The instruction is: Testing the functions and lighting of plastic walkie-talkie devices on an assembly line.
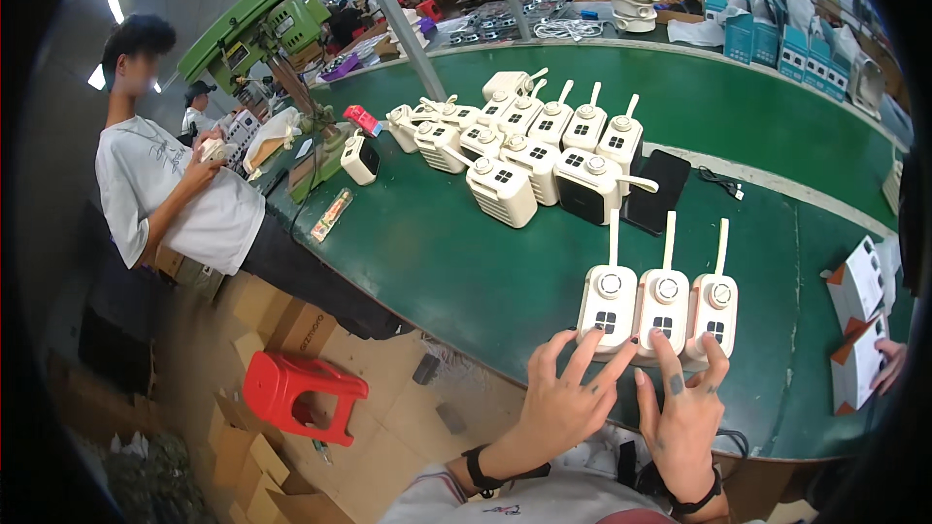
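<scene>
Three cream box-shaped devices stand in a row at the table's near edge, each with a round dial, four dark buttons and a strap pointing away from me. My left hand (575, 396) has its fingers spread, with fingertips at the front of the left device (609, 293). My right hand (682, 406) reaches with outstretched fingers to the buttons of the middle device (666, 291) and the right device (715, 303). Neither hand grips anything. Past them stands a cluster of similar devices (501, 189), beside a flat black slab (660, 192).
The green table (427, 281) carries a coiled cable (720, 181) and white boxes (856, 369), one touched by another person's hand (888, 366). A green drill press (248, 29) stands far left. Nearby is a standing person (184, 184). A red stool (306, 393) sits on the floor.
</scene>
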